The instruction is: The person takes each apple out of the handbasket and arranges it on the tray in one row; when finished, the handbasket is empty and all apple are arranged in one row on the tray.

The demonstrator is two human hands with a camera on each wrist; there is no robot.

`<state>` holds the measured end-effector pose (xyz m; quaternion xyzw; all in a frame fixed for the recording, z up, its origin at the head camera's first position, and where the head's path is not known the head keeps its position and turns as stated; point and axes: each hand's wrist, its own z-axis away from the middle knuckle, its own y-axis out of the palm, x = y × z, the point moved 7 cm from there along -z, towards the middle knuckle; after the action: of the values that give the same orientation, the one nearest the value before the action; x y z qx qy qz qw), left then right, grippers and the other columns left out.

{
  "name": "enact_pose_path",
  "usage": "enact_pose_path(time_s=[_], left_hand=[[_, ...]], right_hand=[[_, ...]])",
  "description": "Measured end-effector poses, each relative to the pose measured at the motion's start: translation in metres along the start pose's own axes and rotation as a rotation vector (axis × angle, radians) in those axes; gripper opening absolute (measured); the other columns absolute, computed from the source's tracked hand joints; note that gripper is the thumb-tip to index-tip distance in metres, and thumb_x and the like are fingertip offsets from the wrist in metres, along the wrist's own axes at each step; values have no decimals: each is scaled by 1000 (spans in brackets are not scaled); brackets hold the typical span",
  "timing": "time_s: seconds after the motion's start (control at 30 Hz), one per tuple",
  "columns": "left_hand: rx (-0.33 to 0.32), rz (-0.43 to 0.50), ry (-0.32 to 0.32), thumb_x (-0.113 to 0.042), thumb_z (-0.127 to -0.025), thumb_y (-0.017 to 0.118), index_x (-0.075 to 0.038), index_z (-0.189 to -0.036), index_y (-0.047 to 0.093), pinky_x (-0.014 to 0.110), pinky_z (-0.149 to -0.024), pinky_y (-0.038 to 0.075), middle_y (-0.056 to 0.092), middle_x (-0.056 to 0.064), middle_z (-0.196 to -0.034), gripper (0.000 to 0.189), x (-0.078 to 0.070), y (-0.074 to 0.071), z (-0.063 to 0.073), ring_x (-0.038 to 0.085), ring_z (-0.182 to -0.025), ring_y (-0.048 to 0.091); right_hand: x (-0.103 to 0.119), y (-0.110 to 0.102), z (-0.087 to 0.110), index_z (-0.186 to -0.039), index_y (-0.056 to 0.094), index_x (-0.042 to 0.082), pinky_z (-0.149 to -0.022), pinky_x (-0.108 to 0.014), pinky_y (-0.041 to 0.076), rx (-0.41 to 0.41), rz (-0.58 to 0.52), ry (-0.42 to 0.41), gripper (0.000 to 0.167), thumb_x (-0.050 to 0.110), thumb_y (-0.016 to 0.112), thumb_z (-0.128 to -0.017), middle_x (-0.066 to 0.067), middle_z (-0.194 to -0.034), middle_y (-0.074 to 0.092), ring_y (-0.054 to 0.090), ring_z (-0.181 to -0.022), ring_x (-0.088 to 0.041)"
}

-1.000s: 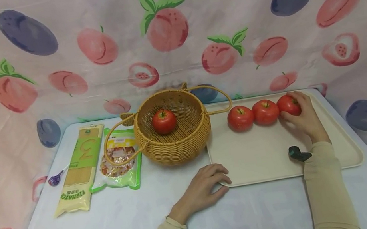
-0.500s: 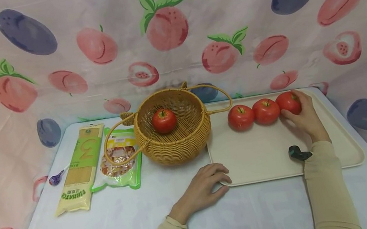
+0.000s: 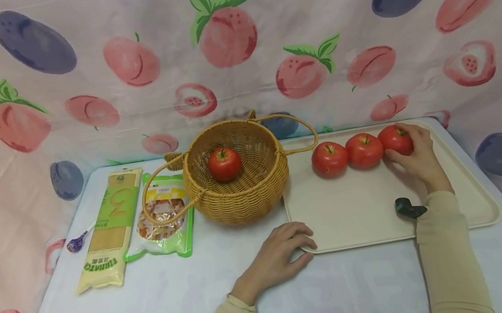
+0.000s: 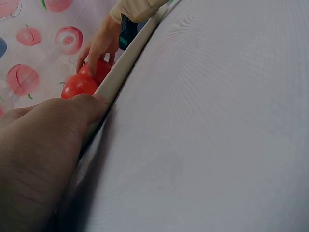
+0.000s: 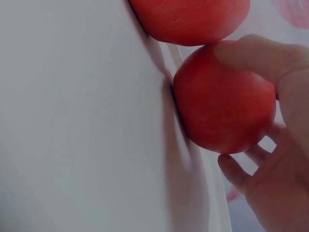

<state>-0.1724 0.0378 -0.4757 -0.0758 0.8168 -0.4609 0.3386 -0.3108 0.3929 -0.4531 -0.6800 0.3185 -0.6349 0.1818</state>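
Note:
My right hand holds the rightmost red apple, thumb at its near left side and fingers round its right side. In the right wrist view this apple sits on the tray, touching its neighbour. Two more apples, one on the left and one in the middle, complete the row along the back of the beige tray. My left hand rests at the tray's front left corner, fingertips on the rim and thumb just in front. A wicker basket holds another apple.
Left of the basket lies a green and white snack bag, partly under a basket handle. Beyond it are a pack of noodles and a wrapped lollipop. A fruit-print cloth hangs behind the table.
The right hand's fingers have slid from the apple's top to its right side, and that apple has turned and shifted slightly back. The left hand stays at the tray corner.

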Motion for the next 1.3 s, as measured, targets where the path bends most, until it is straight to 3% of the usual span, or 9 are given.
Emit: enact_pose_path(time_s=[0.37,0.63,0.8,0.9,1.1,1.3], left_hand=[[11,0,-8,-30,-91,62,-26,-102,65,31,-107,36,55,-9,-123,13,1,1,0,9,-123,45],[4,-8,0,-31,-91,61,-26,-102,65,31,-108,36,55,-8,-123,13,1,1,1,10,-124,46],[3,-5,-1,-30,-91,61,-26,-103,65,31,-108,36,55,-8,-123,13,1,2,0,10,-124,46],[5,-2,-6,-30,-91,61,-26,-103,65,31,-108,36,55,-8,-123,13,1,2,0,10,-124,45],[3,-7,-2,-30,-91,62,-26,-103,65,30,-108,36,55,-8,-123,13,2,2,1,9,-124,45],[-10,-5,8,-30,-91,61,-26,-103,65,30,-108,36,55,-8,-123,13,2,4,1,9,-124,45]], right_hand=[[-1,1,1,-147,28,20,-107,-69,16,0,-5,16,71,15,66,-87,-21,-149,12,11,-138,-45],[-1,-1,3,-151,15,20,-110,-66,16,-12,-30,25,84,20,68,-86,-25,-147,15,18,-136,-47],[-3,-1,1,-150,19,21,-111,-63,17,-25,-48,32,76,25,64,-89,-23,-148,15,19,-136,-46],[-1,-3,0,-148,28,18,-114,-57,18,-74,-64,17,65,23,60,-91,-21,-147,20,23,-137,-42],[11,-12,0,-132,50,8,-114,-39,23,-273,-129,-53,45,13,60,-88,-16,-136,36,33,-132,-27],[35,-18,3,-134,49,15,-109,-35,31,-361,-276,-68,44,14,57,-91,-5,-135,46,40,-128,-14]])
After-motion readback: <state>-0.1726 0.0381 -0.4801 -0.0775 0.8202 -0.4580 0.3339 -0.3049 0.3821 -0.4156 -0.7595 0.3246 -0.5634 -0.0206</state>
